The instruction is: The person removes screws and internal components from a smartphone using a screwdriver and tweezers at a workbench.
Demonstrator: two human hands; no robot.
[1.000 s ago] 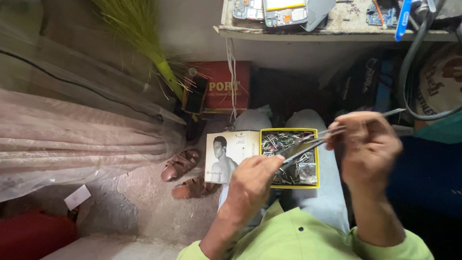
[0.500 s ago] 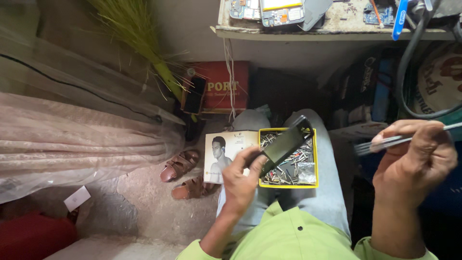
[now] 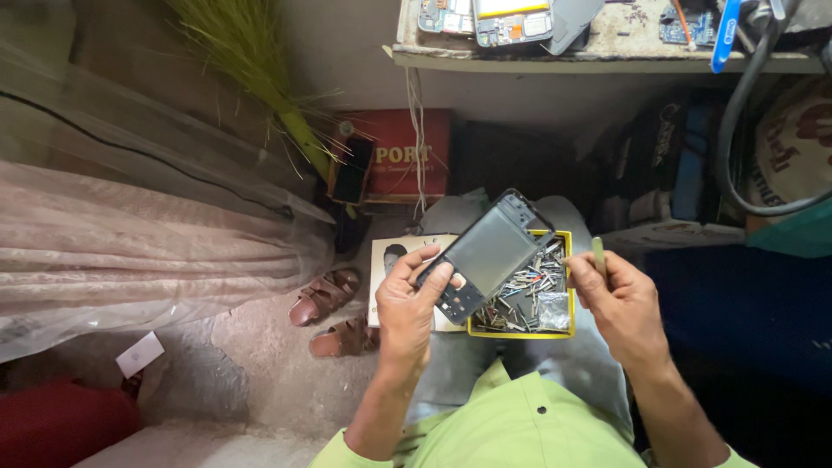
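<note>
Left hand (image 3: 414,299) of mine is grasping a dark phone frame (image 3: 487,254), thumb across its lower end, tilted up to the right above my lap. Right hand (image 3: 617,299) pinches a thin pale tool (image 3: 599,256) upright between thumb and fingers, just beside the frame but apart from it. Beneath both, a yellow tray (image 3: 565,286) of small metal parts rests on my knees, touching a printed booklet (image 3: 390,260). Brown sandals (image 3: 328,295) lie on the floor to the left. Farther off, a red box (image 3: 407,156) stands under the desk (image 3: 607,61), which carries opened phones (image 3: 511,22)
</note>
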